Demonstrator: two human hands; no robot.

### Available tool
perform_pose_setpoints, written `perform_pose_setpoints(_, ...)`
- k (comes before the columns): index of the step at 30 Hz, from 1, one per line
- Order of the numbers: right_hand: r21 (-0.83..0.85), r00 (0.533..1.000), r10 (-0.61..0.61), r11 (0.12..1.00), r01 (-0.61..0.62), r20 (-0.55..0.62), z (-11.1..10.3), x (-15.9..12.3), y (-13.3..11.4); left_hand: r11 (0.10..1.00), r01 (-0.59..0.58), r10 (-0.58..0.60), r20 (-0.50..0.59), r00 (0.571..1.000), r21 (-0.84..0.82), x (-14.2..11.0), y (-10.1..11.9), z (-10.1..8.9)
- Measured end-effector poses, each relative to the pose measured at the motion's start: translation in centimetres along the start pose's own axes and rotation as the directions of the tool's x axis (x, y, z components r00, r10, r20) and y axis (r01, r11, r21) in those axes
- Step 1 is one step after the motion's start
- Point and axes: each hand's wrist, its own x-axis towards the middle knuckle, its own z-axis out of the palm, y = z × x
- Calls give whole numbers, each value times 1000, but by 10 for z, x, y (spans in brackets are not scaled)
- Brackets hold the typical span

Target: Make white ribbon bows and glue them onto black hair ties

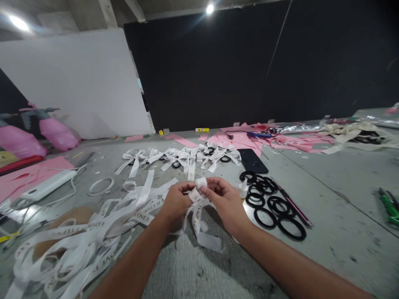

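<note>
A white ribbon bow point(197, 205) with printed lettering hangs between my two hands, its tails dangling above the grey table. My left hand point(179, 200) pinches the bow's left side with curled fingers. From the right, my right hand point(225, 199) grips the upper loop between thumb and fingers. Left of my arms lies a loose heap of printed white ribbon point(102, 234). Beyond my hands, a row of white ribbon bows point(181, 157) with black rings among them is spread out. Several black rings point(264, 218) are piled right of my right hand.
A small white-tipped bottle point(243, 189) stands beside the rings, near a dark phone-like slab point(253, 161). Pink sheets point(240, 137) lie at the back. A white power strip point(50, 185) and pink spray bottles point(57, 131) are at left. Green-handled tool point(389, 207) lies far right.
</note>
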Motion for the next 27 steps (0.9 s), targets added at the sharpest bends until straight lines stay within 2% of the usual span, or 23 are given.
perform_pose_setpoints(5,60,999,14,998,-12,-31,0,1,-1,1000,-9,9,29,1000,16,-1,1,2)
perform_pose_setpoints(10,83,998,11,997,-7,-54,0,1,-1,999,-13,13,6,1000,45,2,-2,0)
perform_pose_setpoints(15,64,999,-2,998,4,-42,1,1,-2,992,-14,5,-67,998,-128,5,-3,-1)
perform_pose_setpoints(18,72,1000,0,997,1,-16,1,1,-2,979,-9,-4,-62,998,-205,4,-1,0)
perform_pose_setpoints(22,66,1000,10,998,-10,2,1,1,-2,971,10,-21,-44,999,-240,2,2,1)
perform_pose_setpoints(27,5,998,23,1000,-23,60,2,-2,0,961,-5,-18,-81,997,-276,1,3,1)
